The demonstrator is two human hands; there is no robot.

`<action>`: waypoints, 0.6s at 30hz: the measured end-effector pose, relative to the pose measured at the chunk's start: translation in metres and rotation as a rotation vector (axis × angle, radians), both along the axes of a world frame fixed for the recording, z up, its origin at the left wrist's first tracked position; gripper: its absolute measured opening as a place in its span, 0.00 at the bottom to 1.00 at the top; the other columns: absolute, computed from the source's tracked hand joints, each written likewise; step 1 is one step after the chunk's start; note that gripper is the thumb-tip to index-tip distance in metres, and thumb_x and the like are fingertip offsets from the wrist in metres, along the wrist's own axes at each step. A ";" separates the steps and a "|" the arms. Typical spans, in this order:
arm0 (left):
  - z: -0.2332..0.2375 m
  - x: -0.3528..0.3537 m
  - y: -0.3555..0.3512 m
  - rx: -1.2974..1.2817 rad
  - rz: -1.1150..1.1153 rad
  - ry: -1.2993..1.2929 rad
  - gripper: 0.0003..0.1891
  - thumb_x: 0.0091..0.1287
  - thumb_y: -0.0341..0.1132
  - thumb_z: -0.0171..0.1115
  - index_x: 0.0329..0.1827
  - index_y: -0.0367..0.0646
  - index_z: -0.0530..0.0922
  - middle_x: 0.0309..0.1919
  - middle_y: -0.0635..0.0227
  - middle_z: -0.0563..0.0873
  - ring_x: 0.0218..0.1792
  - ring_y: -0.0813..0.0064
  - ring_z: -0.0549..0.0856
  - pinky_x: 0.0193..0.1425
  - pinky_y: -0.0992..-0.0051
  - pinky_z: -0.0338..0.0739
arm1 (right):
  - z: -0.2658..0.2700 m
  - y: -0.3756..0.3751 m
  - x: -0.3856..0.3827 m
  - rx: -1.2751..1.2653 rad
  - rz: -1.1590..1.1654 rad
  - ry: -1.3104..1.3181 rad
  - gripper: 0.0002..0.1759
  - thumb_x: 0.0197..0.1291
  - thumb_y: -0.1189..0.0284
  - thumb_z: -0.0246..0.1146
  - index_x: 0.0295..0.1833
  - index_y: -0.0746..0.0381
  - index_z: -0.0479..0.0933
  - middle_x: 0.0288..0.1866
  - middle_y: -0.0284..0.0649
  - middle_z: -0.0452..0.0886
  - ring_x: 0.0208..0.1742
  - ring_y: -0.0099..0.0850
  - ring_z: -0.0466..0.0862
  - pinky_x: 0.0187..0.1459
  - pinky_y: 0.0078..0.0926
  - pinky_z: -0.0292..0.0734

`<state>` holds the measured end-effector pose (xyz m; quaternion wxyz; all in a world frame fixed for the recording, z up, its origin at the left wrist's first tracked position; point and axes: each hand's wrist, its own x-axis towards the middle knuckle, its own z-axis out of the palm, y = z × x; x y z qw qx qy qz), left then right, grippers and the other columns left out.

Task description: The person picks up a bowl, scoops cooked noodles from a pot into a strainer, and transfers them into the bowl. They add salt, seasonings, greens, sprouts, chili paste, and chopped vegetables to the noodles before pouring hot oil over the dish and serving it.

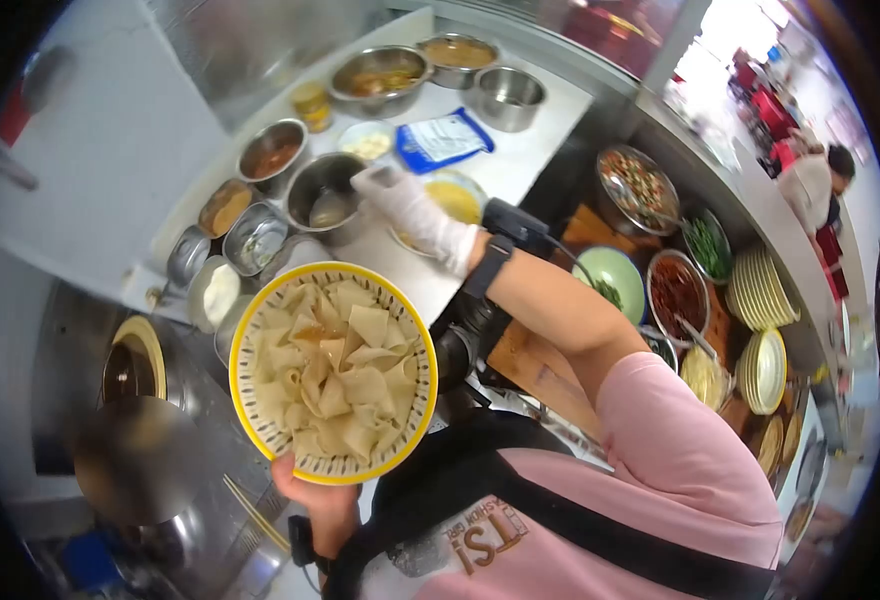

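My left hand (315, 490) grips the lower rim of a yellow-edged bowl (420, 430), thumb over the edge. Wide, flat, pale noodles (335, 365) fill it, with a little brownish sauce on top. My right hand (415, 215), in a white glove, is at the right rim of a deep steel pot (305, 185). Its fingers look curled, but blur hides what they hold. Inside the pot a rounded, pale shape shows, perhaps a ladle head. Just beyond my right hand sits a dish of yellow food (455, 200).
Steel bowls of sauces (272, 150) and a blue-and-white packet (445, 140) stand on the white counter. On the right are a chopped-topping bowl (638, 190), red chili sauce (677, 295), a green bowl (615, 275) and stacked plates (760, 290). Chopsticks (257, 512) lie lower left.
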<state>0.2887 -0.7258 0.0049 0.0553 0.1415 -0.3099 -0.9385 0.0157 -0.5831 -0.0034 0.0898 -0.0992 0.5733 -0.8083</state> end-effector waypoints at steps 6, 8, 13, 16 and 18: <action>-0.002 0.022 -0.010 -0.023 -0.116 -0.065 0.34 0.52 0.47 0.44 0.62 0.38 0.58 0.55 0.52 0.69 0.55 0.57 0.71 0.57 0.60 0.68 | 0.008 0.046 0.070 0.257 -0.033 -0.003 0.15 0.58 0.66 0.57 0.47 0.64 0.70 0.32 0.32 0.76 0.28 0.17 0.74 0.30 0.14 0.71; -0.018 0.030 -0.015 0.094 -0.205 -0.076 0.37 0.49 0.46 0.46 0.64 0.38 0.56 0.58 0.51 0.67 0.57 0.56 0.69 0.59 0.59 0.66 | 0.014 0.086 0.125 0.464 -0.121 0.027 0.18 0.59 0.65 0.55 0.50 0.65 0.69 0.33 0.32 0.76 0.28 0.16 0.74 0.31 0.14 0.72; -0.057 0.050 -0.018 0.122 -0.489 -0.238 0.39 0.46 0.45 0.46 0.65 0.40 0.53 0.61 0.55 0.62 0.60 0.58 0.65 0.64 0.63 0.60 | -0.018 0.195 0.270 0.744 -0.537 -0.215 0.11 0.60 0.71 0.53 0.45 0.65 0.73 0.30 0.33 0.77 0.30 0.20 0.76 0.34 0.17 0.74; -0.062 0.051 0.002 -0.039 -0.620 -0.028 0.40 0.45 0.43 0.47 0.65 0.37 0.52 0.61 0.53 0.63 0.61 0.57 0.65 0.65 0.63 0.58 | -0.038 0.275 0.326 1.130 -0.813 -0.145 0.10 0.57 0.73 0.54 0.43 0.63 0.74 0.31 0.40 0.79 0.31 0.30 0.79 0.34 0.24 0.74; -0.078 0.050 0.007 -0.036 -0.673 0.060 0.40 0.45 0.41 0.48 0.65 0.37 0.52 0.61 0.53 0.63 0.61 0.57 0.65 0.65 0.63 0.58 | -0.048 0.316 0.341 1.408 -0.884 0.029 0.10 0.55 0.73 0.55 0.43 0.62 0.74 0.33 0.43 0.79 0.33 0.36 0.80 0.36 0.28 0.74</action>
